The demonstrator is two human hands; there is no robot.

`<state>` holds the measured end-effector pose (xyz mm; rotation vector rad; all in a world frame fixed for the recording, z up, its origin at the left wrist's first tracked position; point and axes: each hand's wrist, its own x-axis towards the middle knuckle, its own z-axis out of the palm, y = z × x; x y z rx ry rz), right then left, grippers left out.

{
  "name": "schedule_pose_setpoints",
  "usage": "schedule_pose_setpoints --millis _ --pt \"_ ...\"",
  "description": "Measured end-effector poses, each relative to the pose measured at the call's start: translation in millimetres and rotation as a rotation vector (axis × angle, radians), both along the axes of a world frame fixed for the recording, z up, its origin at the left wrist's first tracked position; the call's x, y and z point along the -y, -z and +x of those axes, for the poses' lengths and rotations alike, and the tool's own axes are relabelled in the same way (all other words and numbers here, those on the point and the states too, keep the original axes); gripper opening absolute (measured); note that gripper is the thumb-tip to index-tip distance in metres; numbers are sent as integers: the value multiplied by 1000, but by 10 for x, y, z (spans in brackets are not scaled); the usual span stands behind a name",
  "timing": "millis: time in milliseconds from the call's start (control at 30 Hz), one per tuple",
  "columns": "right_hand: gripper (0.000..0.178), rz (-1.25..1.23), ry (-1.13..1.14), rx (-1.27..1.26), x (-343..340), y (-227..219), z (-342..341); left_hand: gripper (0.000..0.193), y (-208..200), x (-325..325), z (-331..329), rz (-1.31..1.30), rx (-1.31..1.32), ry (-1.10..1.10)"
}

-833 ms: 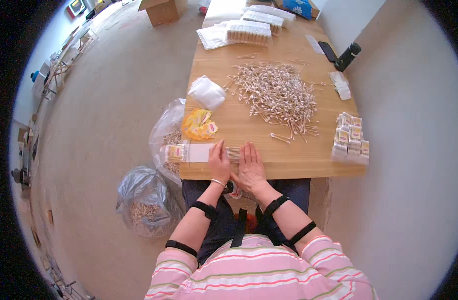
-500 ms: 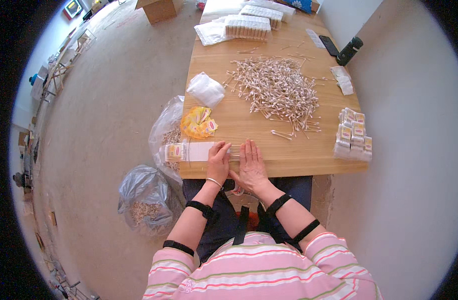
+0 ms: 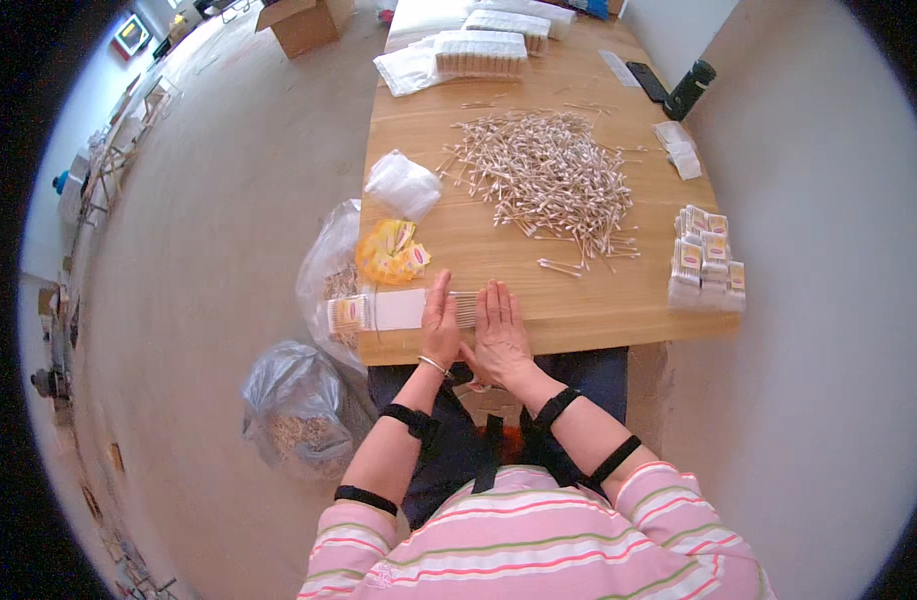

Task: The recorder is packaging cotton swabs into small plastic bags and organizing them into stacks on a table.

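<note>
A row of cotton swabs (image 3: 466, 309) lies side by side near the table's front edge, between my two hands. My left hand (image 3: 440, 322) stands on its edge at the row's left end, fingers stretched out straight. Flat on the table at the other end, my right hand (image 3: 501, 335) has its fingers extended and covers part of the swabs. Left of my left hand is a white card strip (image 3: 399, 309), with a clear pack of swabs (image 3: 347, 314) beyond it at the table's left edge. Farther back spreads a big loose heap of swabs (image 3: 549, 175).
Yellow labels (image 3: 393, 252) and white plastic bags (image 3: 404, 184) lie at the left. Stacked swab packs (image 3: 707, 262) stand at the right, with a dark bottle (image 3: 690, 90) and phone (image 3: 648, 81) behind. A grey bag (image 3: 304, 405) sits on the floor.
My left hand's fingers have straightened and it has turned onto its edge against the swabs. My right hand stays flat in nearly the same place. The whole view has shifted slightly.
</note>
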<state>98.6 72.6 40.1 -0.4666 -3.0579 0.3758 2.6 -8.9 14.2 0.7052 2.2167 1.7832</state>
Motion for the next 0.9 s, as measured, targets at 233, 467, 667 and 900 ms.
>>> schedule_pose_setpoints --millis 233,467,667,900 --pt "87 -56 81 -11 39 66 -82 38 12 -88 -39 41 65 64" --pt "84 -54 129 -63 90 129 -112 39 -4 -83 -47 41 131 72" --pt "82 -56 36 -114 42 156 -82 40 0 -48 -48 64 185 52" --pt "74 -57 89 -29 114 128 -189 42 42 -7 -95 113 244 29"
